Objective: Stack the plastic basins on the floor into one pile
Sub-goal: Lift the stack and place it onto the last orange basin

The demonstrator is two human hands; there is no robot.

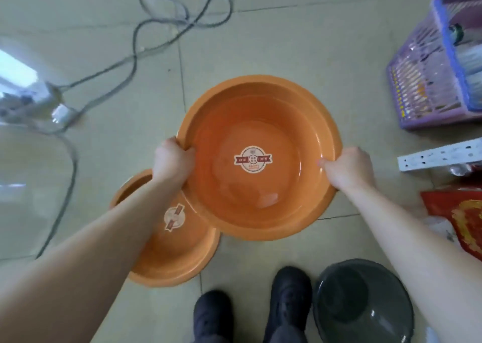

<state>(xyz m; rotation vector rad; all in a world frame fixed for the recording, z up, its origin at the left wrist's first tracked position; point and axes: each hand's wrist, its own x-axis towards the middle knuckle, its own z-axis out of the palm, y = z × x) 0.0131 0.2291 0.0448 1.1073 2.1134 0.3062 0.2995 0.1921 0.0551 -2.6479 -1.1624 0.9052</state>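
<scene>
The person is gripping the large orange basin [260, 157] by its rim with both hands: the left hand [173, 160] is curling over the basin's left edge, the right hand [345, 169] is clasping its right edge. The basin is overlapping a second orange basin [172, 248] lying lower left of it on the tiled floor [260, 29]. A dark basin [362, 306] is sitting lower right of the large basin, beside the person's dark shoes [250, 308].

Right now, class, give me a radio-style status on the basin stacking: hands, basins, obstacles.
Left hand and right hand grip large orange plastic basin by rim. Second orange basin partly beneath. Dark grey basin unstacked, beside black shoes.
</scene>
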